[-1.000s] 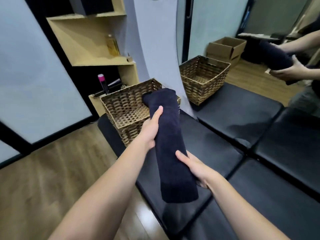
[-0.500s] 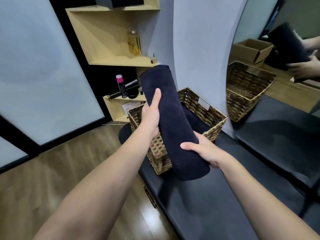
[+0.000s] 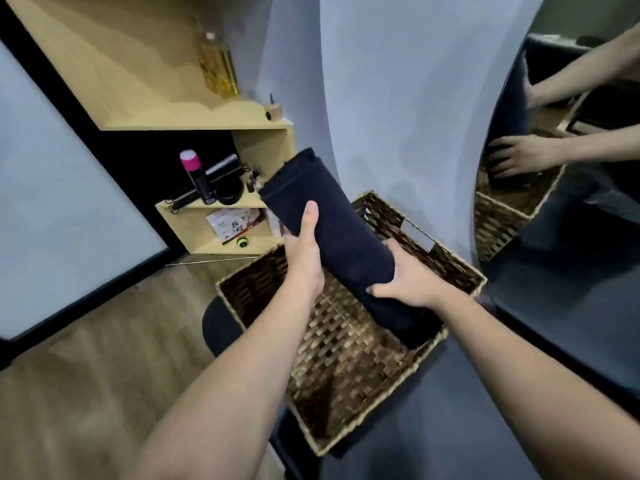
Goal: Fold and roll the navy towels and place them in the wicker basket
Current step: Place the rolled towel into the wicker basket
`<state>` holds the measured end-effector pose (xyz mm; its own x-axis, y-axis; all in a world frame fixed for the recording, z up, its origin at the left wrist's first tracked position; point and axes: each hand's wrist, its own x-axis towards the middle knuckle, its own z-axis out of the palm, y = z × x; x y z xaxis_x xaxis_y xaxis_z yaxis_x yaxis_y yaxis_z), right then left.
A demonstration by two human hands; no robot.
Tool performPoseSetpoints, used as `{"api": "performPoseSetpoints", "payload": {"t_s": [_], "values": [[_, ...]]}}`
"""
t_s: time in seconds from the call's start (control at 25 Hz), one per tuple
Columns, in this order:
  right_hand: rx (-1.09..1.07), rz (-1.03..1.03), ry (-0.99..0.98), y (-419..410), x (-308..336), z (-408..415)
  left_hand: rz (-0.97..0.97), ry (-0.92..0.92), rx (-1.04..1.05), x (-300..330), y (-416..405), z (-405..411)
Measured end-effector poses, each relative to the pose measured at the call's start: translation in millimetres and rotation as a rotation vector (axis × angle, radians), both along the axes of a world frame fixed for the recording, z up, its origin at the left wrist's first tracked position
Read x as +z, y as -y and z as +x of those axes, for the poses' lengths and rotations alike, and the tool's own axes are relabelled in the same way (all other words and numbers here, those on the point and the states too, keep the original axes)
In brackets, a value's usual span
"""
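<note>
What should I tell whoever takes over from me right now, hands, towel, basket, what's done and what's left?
Left hand grips the upper half of the rolled navy towel; thumb along its side.
Right hand grips the lower half.
The towel is tilted over the wicker basket on the dark padded bench, its lower end down inside near the right wall.
Done: this towel is rolled and at the basket.
Left: lower it in, let go. No other towels show in the basket.
</note>
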<state>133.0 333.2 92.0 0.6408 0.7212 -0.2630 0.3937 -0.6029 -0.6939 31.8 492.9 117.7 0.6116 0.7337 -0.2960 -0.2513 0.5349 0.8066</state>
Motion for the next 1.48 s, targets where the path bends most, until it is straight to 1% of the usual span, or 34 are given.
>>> {"api": "performPoseSetpoints", "payload": {"t_s": [0.12,0.2,0.28,0.36,0.44,0.56,0.68,0.8,0.92,1.0,1.08,1.12,1.24,1.28,1.36,1.44,1.48], "values": [[-0.012,-0.155,-0.155,7,-45,12,-0.051,-0.157,-0.056,-53,8,20],[-0.076,-0.268,-0.252,15,-70,18,-0.09,-0.29,-0.118,-85,17,29],[-0.112,-0.374,-0.305,20,-85,17,-0.187,-0.39,-0.15,-109,21,31],[-0.117,-0.466,-0.378,15,-92,21,-0.27,-0.534,-0.181,-131,18,35],[-0.113,-0.542,-0.432,7,-98,24,-0.285,-0.644,-0.236,-155,13,43],[-0.186,-0.584,-0.479,0,-115,26,-0.252,-0.766,-0.312,-174,8,59],[-0.294,-0.55,-0.554,0,-130,26,-0.208,-0.846,-0.352,-179,2,69],[-0.309,-0.556,-0.567,-4,-135,24,-0.242,-0.845,-0.33,-183,1,68],[-0.223,-0.669,-0.485,-2,-130,21,-0.277,-0.838,-0.313,-181,3,66],[-0.162,-0.756,-0.425,3,-128,16,-0.265,-0.838,-0.291,-184,5,68],[-0.177,-0.765,-0.424,8,-127,9,-0.276,-0.839,-0.278,-192,6,67],[-0.196,-0.75,-0.446,10,-127,6,-0.275,-0.829,-0.272,-196,8,67],[-0.278,-0.705,-0.647,9,-121,16,-0.299,-0.764,-0.267,-199,7,64],[-0.258,-0.729,-0.646,6,-118,17,-0.304,-0.752,-0.273,-199,7,62],[-0.162,-0.839,-0.489,-3,-111,18,-0.297,-0.729,-0.247,-202,4,62],[-0.036,-1.032,-0.239,-7,-101,8,-0.318,-0.712,-0.221,-201,7,64],[0.029,-1.118,-0.151,-6,-98,0,-0.324,-0.705,-0.205,-199,9,64]]}}
